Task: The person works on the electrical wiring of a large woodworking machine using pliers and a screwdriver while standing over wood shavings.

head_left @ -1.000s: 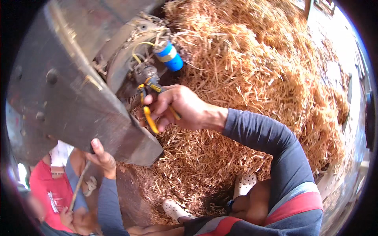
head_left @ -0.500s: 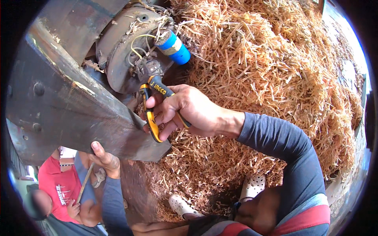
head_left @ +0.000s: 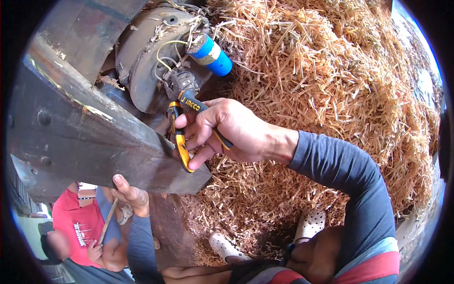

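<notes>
My right hand (head_left: 236,127) is wrapped round the yellow-and-black handles of a pair of pliers (head_left: 181,138), which stand apart with fingers between them. The pliers' head meets a small dirty metal fitting (head_left: 182,83); whether the jaws grip it I cannot tell. Thin pale wires (head_left: 163,60) curve above the fitting, close to a blue cylinder (head_left: 213,56) with a tan band. My left hand (head_left: 134,196) holds the lower edge of a thick dark steel plate (head_left: 109,146), its thumb upright against the plate and its other fingers partly hidden.
Behind the fitting sits a round, dusty metal housing (head_left: 142,52). A large heap of straw-coloured shreds (head_left: 321,90) fills the right side. Below are my feet in pale clogs (head_left: 227,247). At lower left, a person in a red shirt (head_left: 78,222) holds a long thin stick (head_left: 109,220).
The view has shifted slightly, so most things appear a little farther right. Both hands keep their holds, and the pliers stay at the fitting.
</notes>
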A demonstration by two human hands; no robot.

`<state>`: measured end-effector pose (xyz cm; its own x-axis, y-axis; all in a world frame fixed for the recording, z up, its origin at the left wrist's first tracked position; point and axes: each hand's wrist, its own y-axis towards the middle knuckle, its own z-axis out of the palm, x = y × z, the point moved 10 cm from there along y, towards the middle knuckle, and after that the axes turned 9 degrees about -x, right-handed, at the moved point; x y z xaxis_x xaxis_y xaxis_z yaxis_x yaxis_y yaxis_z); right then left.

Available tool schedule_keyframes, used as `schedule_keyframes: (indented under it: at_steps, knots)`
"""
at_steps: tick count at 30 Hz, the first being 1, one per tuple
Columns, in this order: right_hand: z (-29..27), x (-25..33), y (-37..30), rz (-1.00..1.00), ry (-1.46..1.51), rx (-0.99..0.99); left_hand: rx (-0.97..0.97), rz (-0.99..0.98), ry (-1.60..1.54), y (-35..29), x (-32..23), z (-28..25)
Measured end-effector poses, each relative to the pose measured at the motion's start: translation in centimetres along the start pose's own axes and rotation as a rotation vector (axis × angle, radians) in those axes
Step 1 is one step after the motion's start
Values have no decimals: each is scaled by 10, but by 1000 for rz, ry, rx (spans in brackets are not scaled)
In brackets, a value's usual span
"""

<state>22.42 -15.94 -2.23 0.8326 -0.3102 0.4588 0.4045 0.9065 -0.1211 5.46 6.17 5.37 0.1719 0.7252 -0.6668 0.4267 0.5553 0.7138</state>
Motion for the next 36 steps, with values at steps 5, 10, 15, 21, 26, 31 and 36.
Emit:
schedule_keyframes:
  at_steps: [5,10,15,21,26,31,36]
  knots:
    - [-3,1,1,-11,-54,-4,6,9,-18,0,-8,8]
    - [-3,1,3,-39,45,-17,-10,11,-29,1,-8,6]
    - [1,0,3,-39,6,11,-19,6,-32,1,-3,3]
    - [3,3,0,-33,30,45,12,91,-4,2,-20,14]
    - [8,3,-3,-6,83,10,-24,72,52,-2,-22,3]
    - [-5,3,-3,53,26,2,70,47,103,-3,-21,15]
    - [14,4,-1,40,33,25,-17,-9,-35,-2,-4,-10]
